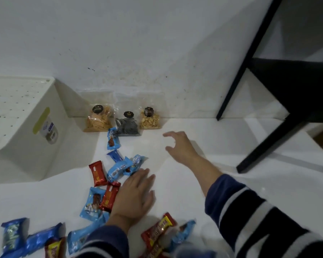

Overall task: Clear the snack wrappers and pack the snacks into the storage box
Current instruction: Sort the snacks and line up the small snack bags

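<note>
Packing barely begun, by my reading: wrapped snacks (108,175) scattered on the white surface (185,183), storage box (21,123) at far left, three clear bags (123,120) by wall; left hand (134,194) flat among snacks, right hand (179,146) reaching, fingers apart, empty.

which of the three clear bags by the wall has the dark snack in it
The middle bag: its contents are black coils, while the left bag and right bag hold golden-tan snacks.

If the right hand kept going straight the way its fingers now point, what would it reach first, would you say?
The right hand is open and points toward the wall, a little leftward. The first thing in that line looks like the clear bag of peanuts against the wall, though depth is hard to judge; bare white tabletop lies between.
</note>
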`<state>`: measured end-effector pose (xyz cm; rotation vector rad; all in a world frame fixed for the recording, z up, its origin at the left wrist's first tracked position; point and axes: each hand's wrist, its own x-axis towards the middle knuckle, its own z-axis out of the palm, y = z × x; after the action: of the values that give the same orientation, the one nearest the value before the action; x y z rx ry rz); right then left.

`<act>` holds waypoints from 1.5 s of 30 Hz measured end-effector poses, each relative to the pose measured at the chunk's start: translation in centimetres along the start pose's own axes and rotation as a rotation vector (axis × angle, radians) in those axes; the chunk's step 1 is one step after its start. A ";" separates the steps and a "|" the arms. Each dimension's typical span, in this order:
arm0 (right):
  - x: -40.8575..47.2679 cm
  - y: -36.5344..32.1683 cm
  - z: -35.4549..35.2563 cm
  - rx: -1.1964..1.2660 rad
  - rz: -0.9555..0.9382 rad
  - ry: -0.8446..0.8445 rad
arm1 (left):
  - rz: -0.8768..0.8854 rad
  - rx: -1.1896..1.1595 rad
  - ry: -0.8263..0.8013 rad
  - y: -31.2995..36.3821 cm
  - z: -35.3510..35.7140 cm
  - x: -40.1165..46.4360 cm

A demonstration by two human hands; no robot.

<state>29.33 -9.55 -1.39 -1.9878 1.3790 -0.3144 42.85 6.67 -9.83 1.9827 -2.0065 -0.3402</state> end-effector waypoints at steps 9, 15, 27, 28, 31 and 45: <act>-13.4 5.8 -5.7 -0.172 0.183 0.122 | -0.065 -0.040 -0.133 7.5 -1.8 1.9; -19.1 9.6 -9.9 -0.273 0.386 0.322 | 0.152 -0.013 -0.281 14.2 -0.6 4.6; -19.1 12.3 -9.8 0.310 0.455 0.464 | 0.275 0.075 -0.406 20.0 0.9 8.2; -18.7 11.8 -9.8 0.362 0.450 0.465 | 0.261 0.084 -0.391 19.9 1.0 8.3; -17.8 10.6 -9.7 0.548 0.526 0.405 | 0.152 0.079 -0.312 18.6 1.1 7.6; -13.8 6.0 -7.2 0.292 0.420 0.162 | -0.160 -0.251 -0.107 12.2 -0.6 1.4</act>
<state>15.40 -1.27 2.42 -1.4214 1.7025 -0.4578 31.74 5.49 -4.65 2.0043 -1.7669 -0.7113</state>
